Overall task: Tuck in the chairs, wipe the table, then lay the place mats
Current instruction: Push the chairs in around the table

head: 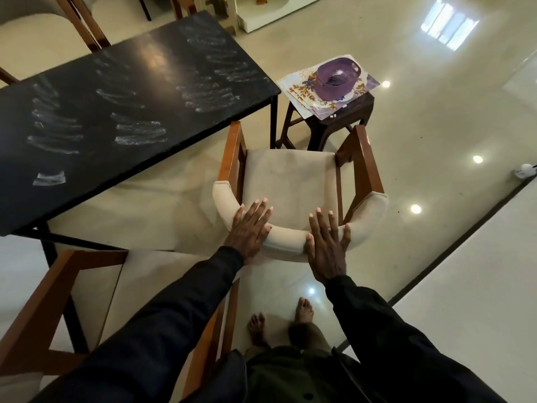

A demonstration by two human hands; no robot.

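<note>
Pressing my left hand (249, 229) and right hand (327, 248), fingers straight, on the armchair (287, 175) backrest (286, 242): soft padding, frame likely heavy and stiff.

Black table (145, 68) with white smears (206, 97); brown stool (328, 128) bearing place mats (300, 93), purple basket (337, 77) atop.

Person, head view. Worn on the arms: left sleeve (162, 324), long, dark navy to black, smooth fabric with a faint sheen, creased along the forearm. The right sleeve (386, 330) is the same cut and reads blacker. Both end at the wrist, with the left hand (250, 231) and right hand (327, 251) uncovered. Bottom centre: lower garment (290, 370), dark olive-green, wrinkled. The left foot (257, 328) and right foot (303, 311) are bare, toes visible.
</note>
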